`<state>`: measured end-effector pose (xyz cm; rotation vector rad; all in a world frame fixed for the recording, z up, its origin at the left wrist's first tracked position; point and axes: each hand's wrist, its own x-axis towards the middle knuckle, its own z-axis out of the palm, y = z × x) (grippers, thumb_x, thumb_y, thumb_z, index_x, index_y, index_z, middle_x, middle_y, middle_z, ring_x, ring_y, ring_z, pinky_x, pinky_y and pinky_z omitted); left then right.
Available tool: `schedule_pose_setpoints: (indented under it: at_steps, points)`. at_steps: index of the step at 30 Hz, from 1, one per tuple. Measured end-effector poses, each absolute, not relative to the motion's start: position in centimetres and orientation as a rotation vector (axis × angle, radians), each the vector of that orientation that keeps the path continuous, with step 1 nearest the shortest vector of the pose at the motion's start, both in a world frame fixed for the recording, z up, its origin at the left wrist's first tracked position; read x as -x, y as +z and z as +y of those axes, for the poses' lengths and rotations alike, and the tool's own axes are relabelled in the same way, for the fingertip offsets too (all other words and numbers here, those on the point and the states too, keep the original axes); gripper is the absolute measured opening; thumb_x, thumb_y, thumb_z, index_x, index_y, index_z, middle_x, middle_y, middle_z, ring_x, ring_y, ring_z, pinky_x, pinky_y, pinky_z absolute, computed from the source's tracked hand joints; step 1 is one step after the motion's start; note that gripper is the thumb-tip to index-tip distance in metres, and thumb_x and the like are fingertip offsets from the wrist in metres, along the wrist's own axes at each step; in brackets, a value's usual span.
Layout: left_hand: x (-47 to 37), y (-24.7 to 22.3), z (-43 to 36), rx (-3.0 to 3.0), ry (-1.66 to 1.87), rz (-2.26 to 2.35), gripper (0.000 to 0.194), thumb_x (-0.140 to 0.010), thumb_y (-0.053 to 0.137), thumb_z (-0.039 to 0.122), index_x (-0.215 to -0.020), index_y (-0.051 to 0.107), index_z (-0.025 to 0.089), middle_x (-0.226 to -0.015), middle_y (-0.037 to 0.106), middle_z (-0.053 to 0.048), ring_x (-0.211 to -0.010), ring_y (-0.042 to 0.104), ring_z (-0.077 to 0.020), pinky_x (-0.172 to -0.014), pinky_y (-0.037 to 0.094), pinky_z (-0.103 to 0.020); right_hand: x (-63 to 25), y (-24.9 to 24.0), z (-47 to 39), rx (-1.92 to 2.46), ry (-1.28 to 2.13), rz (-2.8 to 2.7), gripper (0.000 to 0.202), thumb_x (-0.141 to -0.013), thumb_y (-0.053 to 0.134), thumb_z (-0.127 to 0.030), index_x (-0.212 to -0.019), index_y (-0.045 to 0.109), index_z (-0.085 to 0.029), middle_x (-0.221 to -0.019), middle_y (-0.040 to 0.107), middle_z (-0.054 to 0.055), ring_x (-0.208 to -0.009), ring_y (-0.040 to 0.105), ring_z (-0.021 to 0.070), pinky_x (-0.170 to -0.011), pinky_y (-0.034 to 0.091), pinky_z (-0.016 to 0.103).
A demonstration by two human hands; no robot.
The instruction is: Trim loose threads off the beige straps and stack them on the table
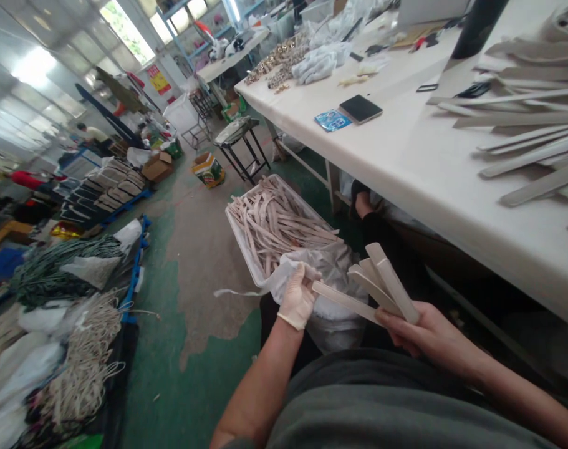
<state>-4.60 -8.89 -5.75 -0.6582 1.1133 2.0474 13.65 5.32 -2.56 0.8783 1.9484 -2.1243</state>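
Observation:
My right hand (412, 330) grips several flat beige straps (389, 287), fanned out with their rounded ends pointing up and left. One strap (342, 300) from this bunch reaches across to my left hand (300, 296), which wears a thin pale glove. The left fingers are curled close by that strap's end; whether they pinch it is not clear. Below both hands, a whitish plastic sack (335, 324) lies over my lap. Just beyond it stands a white bin (241, 243) full of long, tangled beige strips (274, 224).
On the right runs a long white table (405, 168) bearing a pile of beige straps (540, 125), a black square item (361, 108), a blue packet (332, 120) and gloves (318, 62). A black stool (241, 146) and cardboard box (207, 169) stand ahead. Cord bundles (85, 362) lie at left.

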Motion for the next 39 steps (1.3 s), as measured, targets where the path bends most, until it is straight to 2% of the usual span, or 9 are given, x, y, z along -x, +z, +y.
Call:
schedule_pose_setpoints:
  at_steps: [5, 9, 16, 26, 32, 39]
  points:
    - [3.1, -6.9, -9.6, 0.655, 1.981, 1.113, 0.029, -0.072, 0.085, 0.034, -0.078, 0.063, 0.017, -0.073, 0.068, 0.0, -0.067, 0.068, -0.0152, -0.062, 0.052, -0.025, -13.7, -4.0, 5.5, -0.86, -2.012, 2.016, 0.051, -0.067, 0.075, -0.068, -0.062, 0.063, -0.019, -0.051, 0.059, 0.002, -0.041, 0.046, 0.0114, -0.039, 0.033, 0.023]
    - [3.8, -6.8, -10.5, 0.693, 1.934, 1.149, 0.028, -0.074, 0.083, 0.036, -0.078, 0.063, 0.017, -0.075, 0.069, 0.0, -0.069, 0.068, -0.0153, -0.062, 0.051, -0.025, -13.7, -4.6, 5.5, -0.815, -1.965, 2.052, 0.055, -0.073, 0.067, -0.072, -0.06, 0.062, -0.019, -0.05, 0.058, 0.003, -0.042, 0.046, 0.0116, -0.039, 0.033, 0.023]
    - [4.0, -7.4, -11.2, 0.739, 1.897, 1.136, 0.026, -0.077, 0.081, 0.036, -0.079, 0.064, 0.016, -0.077, 0.07, -0.002, -0.065, 0.067, -0.0143, -0.061, 0.052, -0.025, -13.1, -4.3, 5.6, -0.845, -1.95, 2.047, 0.054, -0.068, 0.07, -0.073, -0.06, 0.062, -0.02, -0.046, 0.056, 0.001, -0.039, 0.044, 0.0115, -0.036, 0.032, 0.023]
    - [4.0, -6.8, -10.9, 0.759, 1.834, 1.203, 0.026, -0.077, 0.08, 0.035, -0.077, 0.062, 0.017, -0.072, 0.067, 0.0, -0.06, 0.064, -0.0135, -0.059, 0.05, -0.025, -13.0, -4.1, 5.4, -0.784, -1.92, 2.094, 0.052, -0.073, 0.067, -0.07, -0.061, 0.063, -0.02, -0.051, 0.06, 0.003, -0.041, 0.049, 0.013, -0.038, 0.036, 0.024]
    - [3.8, -7.1, -11.5, 0.723, 1.843, 1.187, 0.028, -0.071, 0.084, 0.032, -0.08, 0.062, 0.016, -0.073, 0.067, -0.001, -0.062, 0.066, -0.0148, -0.063, 0.054, -0.028, -12.8, -4.0, 5.5, -0.829, -1.914, 2.117, 0.052, -0.073, 0.064, -0.072, -0.061, 0.061, -0.021, -0.049, 0.057, 0.002, -0.04, 0.048, 0.0131, -0.038, 0.035, 0.024]
    - [1.0, -7.5, -11.0, 0.538, 1.834, 1.221, 0.048, -0.052, 0.094, 0.039, -0.08, 0.063, 0.016, -0.075, 0.068, -0.002, -0.068, 0.067, -0.017, -0.07, 0.053, -0.03, -10.0, -5.0, 4.5, -0.754, -1.866, 2.222, 0.05, -0.077, 0.063, -0.068, -0.062, 0.061, -0.021, -0.053, 0.063, 0.003, -0.043, 0.053, 0.0148, -0.042, 0.038, 0.025]
